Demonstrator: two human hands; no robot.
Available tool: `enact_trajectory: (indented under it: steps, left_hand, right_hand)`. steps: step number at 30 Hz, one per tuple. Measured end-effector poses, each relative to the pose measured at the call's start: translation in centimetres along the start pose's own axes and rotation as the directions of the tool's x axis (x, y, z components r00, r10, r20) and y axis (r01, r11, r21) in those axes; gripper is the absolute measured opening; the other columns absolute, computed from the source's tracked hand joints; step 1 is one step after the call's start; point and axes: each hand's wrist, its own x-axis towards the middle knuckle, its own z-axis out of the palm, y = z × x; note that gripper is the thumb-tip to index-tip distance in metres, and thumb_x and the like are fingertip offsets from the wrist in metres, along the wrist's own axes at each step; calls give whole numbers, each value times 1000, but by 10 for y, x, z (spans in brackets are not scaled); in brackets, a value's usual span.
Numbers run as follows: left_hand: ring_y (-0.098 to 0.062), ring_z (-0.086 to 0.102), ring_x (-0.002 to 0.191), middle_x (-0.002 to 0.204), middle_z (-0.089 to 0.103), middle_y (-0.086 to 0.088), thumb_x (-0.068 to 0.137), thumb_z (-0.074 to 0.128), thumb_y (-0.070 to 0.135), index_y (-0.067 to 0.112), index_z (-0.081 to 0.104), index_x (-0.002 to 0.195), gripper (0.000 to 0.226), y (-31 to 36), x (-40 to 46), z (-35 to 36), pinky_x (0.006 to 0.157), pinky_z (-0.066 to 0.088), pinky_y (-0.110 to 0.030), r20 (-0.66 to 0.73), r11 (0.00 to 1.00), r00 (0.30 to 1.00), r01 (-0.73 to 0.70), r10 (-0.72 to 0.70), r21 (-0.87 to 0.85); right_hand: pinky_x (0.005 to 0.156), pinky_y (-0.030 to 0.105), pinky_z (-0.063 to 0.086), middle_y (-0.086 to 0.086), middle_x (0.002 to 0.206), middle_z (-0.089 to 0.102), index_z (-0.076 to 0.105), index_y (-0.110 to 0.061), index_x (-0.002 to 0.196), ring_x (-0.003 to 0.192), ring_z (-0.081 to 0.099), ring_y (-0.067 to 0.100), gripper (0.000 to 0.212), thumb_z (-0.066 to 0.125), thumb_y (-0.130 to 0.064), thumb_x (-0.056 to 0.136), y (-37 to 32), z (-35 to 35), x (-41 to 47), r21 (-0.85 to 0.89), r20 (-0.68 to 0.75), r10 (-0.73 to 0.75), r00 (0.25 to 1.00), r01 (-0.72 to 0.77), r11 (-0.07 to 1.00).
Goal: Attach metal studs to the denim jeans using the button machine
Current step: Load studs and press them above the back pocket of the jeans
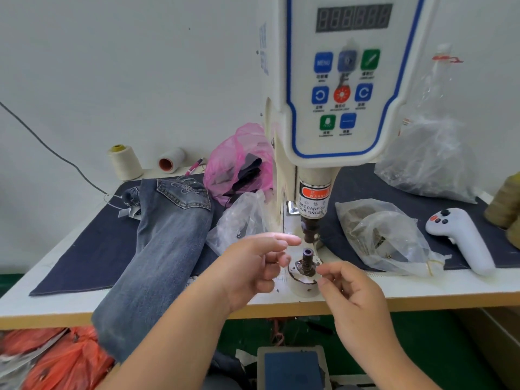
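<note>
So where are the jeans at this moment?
In the head view the jeans lie left of the button machine, draped over the table's front edge, not on the lower die. Both hands hover beside that die: left, right.

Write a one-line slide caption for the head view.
Both hands, left and right, hover beside the button machine's lower die; jeans lie aside.

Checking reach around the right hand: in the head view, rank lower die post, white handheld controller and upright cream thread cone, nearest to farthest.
From the right hand:
1. Lower die post, just up-left of the fingertips.
2. White handheld controller, on the table to the right.
3. Upright cream thread cone, far left by the wall.
</note>
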Motion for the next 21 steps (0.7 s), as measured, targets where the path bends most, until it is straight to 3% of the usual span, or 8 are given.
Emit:
enact_trajectory:
  steps: [2,4,7,9,11,13,15,21]
  left_hand:
    - [-9,37,47,59,54,6,94,52,12,8,73,103,23,14,7,-13,41,29,-20,-193,984,977,-55,88,172]
    - [-14,47,54,62,60,9,92,56,15,9,71,88,17,30,17,-35,52,38,-25,-422,837,834,-83,355,541]
    - [-26,57,79,86,68,-5,92,52,19,15,68,88,16,60,28,-76,69,43,-34,-399,430,538,73,743,900]
    - [-36,56,95,102,65,-20,94,52,25,7,70,101,26,85,37,-108,81,46,-42,-379,323,448,200,810,925]
    - [-42,53,111,115,61,-27,94,53,42,6,68,113,43,105,47,-140,96,44,-46,-503,344,439,393,744,853]
    - [-44,48,121,127,56,-25,86,56,63,9,60,126,67,106,54,-163,102,40,-48,-708,464,471,539,526,703]
    - [-44,48,125,132,55,-23,76,66,69,7,55,130,83,84,61,-176,104,41,-49,-777,515,518,585,357,627]
    - [-37,62,99,103,69,-22,77,77,29,1,65,89,33,41,71,-183,78,45,-36,-772,763,479,275,418,584]
  right_hand:
    - [70,11,49,-21,87,65,67,-36,89,85,61,1,26,64,-10,92,-2,0,-1,-1,-1,-2,1000,2,1000]
    - [70,11,50,-22,88,64,67,-37,89,86,60,0,26,64,-10,92,-2,0,-3,-3,1,7,1000,-7,1000]
    - [70,16,52,-20,88,65,68,-36,88,85,61,3,27,65,-10,91,-2,-2,-6,-8,11,23,1000,-23,1000]
    - [71,18,53,-16,87,65,68,-35,87,83,61,6,27,65,-9,91,-1,-3,-8,-12,17,25,1000,-24,1000]
    - [71,18,53,-15,86,65,69,-35,87,81,61,7,27,66,-8,91,-1,-3,-11,-9,25,31,999,-31,999]
    - [68,17,51,-13,84,65,69,-34,86,77,60,9,28,66,-6,90,-1,-1,-13,-7,34,31,999,-31,1000]
    - [66,17,50,-10,81,64,70,-33,85,75,58,12,30,66,-4,89,-2,0,-15,-5,42,19,999,-19,1000]
    - [66,19,51,-6,80,63,70,-30,83,73,59,12,27,68,-3,87,-5,3,-24,-22,116,42,992,-39,999]
